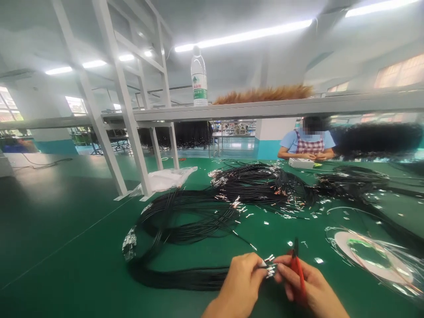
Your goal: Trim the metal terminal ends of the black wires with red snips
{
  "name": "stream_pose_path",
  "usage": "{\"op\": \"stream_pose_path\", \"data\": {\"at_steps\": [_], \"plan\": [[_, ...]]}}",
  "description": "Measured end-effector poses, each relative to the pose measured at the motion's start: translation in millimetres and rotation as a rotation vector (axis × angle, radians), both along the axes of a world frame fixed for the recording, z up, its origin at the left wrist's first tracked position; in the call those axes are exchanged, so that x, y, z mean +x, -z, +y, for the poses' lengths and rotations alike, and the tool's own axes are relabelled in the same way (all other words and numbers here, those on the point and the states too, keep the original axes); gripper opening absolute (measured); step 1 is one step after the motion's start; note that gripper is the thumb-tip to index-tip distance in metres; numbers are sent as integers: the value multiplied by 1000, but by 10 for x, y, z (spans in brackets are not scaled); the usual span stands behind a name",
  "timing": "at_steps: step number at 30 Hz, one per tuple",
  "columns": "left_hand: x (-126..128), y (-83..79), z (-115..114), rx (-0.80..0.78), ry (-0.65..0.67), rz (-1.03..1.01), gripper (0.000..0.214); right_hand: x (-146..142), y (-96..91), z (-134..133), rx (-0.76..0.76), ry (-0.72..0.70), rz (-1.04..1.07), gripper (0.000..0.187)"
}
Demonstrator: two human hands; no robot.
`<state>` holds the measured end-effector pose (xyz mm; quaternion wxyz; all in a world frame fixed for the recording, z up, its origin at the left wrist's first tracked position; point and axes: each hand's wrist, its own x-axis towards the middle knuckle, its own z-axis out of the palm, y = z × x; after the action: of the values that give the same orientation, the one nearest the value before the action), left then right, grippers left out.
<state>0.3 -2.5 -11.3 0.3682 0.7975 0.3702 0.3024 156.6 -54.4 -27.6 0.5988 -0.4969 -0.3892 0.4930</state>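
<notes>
Pinching wire tips (pixel 270 266) beside cutters (pixel 299 271): left hand (pixel 240 282) holds them, right hand (pixel 313 289) grips cutters too. Best keep tips level.

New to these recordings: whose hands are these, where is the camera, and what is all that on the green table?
There is no machine: the one picture comes from a camera worn on a person's head, looking down at their own hands. The left hand pinches the wire ends, tipped with small metal pieces; the right hand touches them too and holds a red-handled tool. On the green table lie bundles of black wire, scattered metal bits, a plastic bag and a white reel. A water bottle stands on the shelf. A co-worker sits opposite.
</notes>
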Motion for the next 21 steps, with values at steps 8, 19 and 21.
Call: {"op": "stream_pose_path", "data": {"at_steps": [8, 19, 21], "plan": [[-61, -31, -2, -295, 67, -185, 21, -124, -195, 33, -3, -10, -122, 40], [-11, -9, 83, -443, -16, -346, 14, -166, -48, 41, -10, 143, 26, 41], [-17, -5, 62, -407, 5, -315, 15, -186, -39, 32, -12, 126, -18, 39]]}}
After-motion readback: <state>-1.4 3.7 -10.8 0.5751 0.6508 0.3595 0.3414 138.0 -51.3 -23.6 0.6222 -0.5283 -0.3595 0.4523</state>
